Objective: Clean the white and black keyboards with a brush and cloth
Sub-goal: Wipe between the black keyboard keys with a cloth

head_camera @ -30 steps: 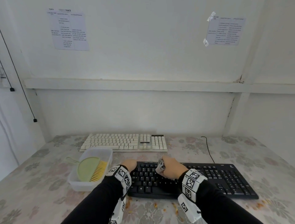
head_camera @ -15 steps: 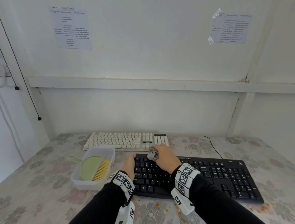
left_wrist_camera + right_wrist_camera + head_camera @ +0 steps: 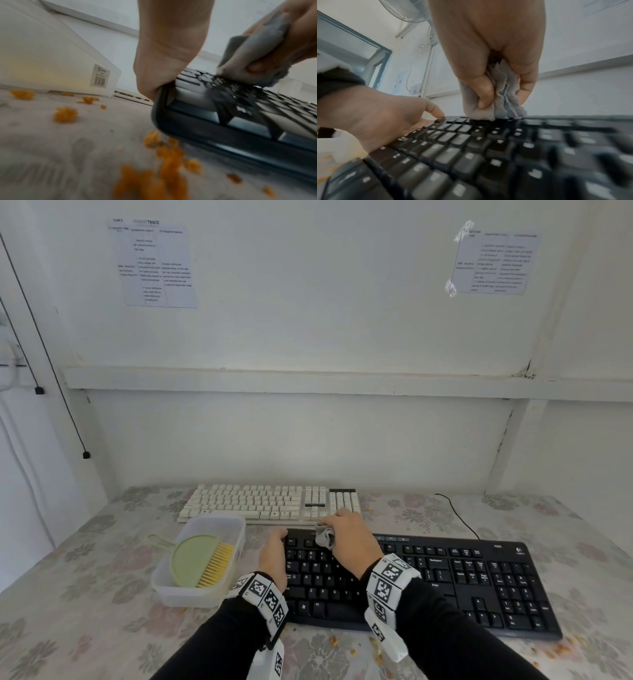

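Note:
The black keyboard [image 3: 445, 583] lies nearest me, with the white keyboard [image 3: 270, 503] behind it. My right hand [image 3: 349, 537] grips a bunched grey cloth [image 3: 325, 536] and presses it on the far-left top row of the black keys; the right wrist view shows thumb and fingers pinching the cloth [image 3: 505, 102]. My left hand [image 3: 274, 553] rests along the black keyboard's left edge, its thumb [image 3: 436, 112] lying fairly straight at the top-left corner. The green brush [image 3: 202, 559] with yellow bristles lies in a clear tub [image 3: 212, 520] to the left.
Orange crumbs [image 3: 164, 162] are scattered on the floral tablecloth by the black keyboard's front-left corner and along its front edge. A black cable [image 3: 459, 515] runs from behind the black keyboard to the wall. The tub [image 3: 51, 54] stands close beside my left hand.
My right hand has slid the cloth from the middle-left keys away from me to the top row near the far-left corner. My left hand has stayed at the keyboard's left edge.

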Tool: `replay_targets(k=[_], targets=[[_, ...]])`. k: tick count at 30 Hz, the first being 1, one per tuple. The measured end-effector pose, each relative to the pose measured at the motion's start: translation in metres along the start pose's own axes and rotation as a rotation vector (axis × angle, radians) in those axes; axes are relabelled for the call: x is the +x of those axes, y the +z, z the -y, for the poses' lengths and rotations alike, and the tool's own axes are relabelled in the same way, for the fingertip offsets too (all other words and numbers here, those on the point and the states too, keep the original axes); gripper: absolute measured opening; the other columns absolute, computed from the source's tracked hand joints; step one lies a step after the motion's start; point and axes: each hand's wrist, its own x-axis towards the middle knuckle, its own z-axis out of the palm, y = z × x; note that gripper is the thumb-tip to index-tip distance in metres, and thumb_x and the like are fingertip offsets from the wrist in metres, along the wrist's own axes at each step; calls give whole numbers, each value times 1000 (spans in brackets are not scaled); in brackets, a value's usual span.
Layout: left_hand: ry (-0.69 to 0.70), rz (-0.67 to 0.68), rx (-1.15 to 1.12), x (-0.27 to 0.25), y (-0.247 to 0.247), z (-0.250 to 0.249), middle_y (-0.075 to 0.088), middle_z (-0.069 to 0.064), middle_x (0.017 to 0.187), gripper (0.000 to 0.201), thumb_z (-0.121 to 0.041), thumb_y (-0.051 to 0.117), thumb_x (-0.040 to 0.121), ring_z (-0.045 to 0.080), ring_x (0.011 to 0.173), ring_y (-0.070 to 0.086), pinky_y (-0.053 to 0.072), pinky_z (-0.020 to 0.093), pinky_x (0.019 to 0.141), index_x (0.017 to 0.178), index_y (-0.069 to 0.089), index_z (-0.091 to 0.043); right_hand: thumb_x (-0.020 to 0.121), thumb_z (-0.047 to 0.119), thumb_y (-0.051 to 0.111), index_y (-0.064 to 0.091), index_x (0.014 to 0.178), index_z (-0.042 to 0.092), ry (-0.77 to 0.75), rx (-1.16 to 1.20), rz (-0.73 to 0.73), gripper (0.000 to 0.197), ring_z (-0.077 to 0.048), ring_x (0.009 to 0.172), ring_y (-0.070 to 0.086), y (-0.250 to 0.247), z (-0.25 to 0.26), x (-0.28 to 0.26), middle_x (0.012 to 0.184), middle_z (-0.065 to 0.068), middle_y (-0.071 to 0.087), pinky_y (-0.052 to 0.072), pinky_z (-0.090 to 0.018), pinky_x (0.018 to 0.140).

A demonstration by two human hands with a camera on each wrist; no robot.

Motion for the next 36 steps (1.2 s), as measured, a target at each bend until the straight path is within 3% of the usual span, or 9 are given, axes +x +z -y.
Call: replay_targets(k=[3,7,11,14,18,21,24,28,36], targets=[[15,-33,-2,1,2,0,69,19,109,44,-36,51,87,37,105,65,48,51,99,112,65,-3,85,-3,51,60,121,15,67,26,-17,41,-25,109,49,-15,-23,-14,114,-7,52,47,-36,93],[47,-35,-10,5,3,2,65,15,95,31,-32,48,89,32,94,62,47,50,98,101,62,-7,87,-1,49,62,117,15,156,2,-72,37,-26,107,49,-33,-46,-30,100,0,48,47,-37,91],[61,-31,-18,3,4,3,66,15,94,29,-31,48,89,33,94,62,46,50,99,97,63,-7,88,7,51,61,117,19,231,-68,-81,32,-25,110,45,-39,-40,-32,104,-2,48,45,-38,93],[67,-18,-12,5,3,4,67,17,97,37,-35,51,82,34,94,63,47,51,97,101,64,-7,88,7,53,59,119,18,129,29,-87,33,-21,111,44,-32,-13,-20,114,-4,50,43,-35,97],[82,-27,-29,3,4,2,65,18,95,47,-37,53,71,33,87,62,50,44,80,100,66,-3,89,3,50,56,125,15,-22,81,-48,38,-23,114,43,-9,26,-3,117,-8,49,42,-30,96],[104,-37,-6,2,4,2,70,21,102,59,-39,54,62,38,99,65,50,47,90,103,69,1,89,1,49,57,125,15,-43,76,-26,39,-25,116,42,5,30,1,119,-9,49,43,-33,96],[93,-38,1,-3,4,1,66,20,94,43,-37,53,72,35,87,63,51,45,82,96,66,-4,89,0,49,57,125,17,-7,25,-32,40,-24,115,41,1,16,-3,118,-7,50,43,-34,96],[89,-48,-6,1,2,2,68,18,103,47,-42,54,70,35,100,65,49,51,97,101,65,-8,87,-1,51,61,119,15,69,44,-41,37,-26,109,48,-18,-17,-16,114,-9,52,46,-36,93],[100,-89,7,-6,3,0,68,16,106,35,-33,50,87,34,105,63,47,51,99,106,65,-8,81,-8,50,68,104,15,197,57,-113,37,-24,97,57,-52,-87,-46,97,-1,52,46,-26,82]])
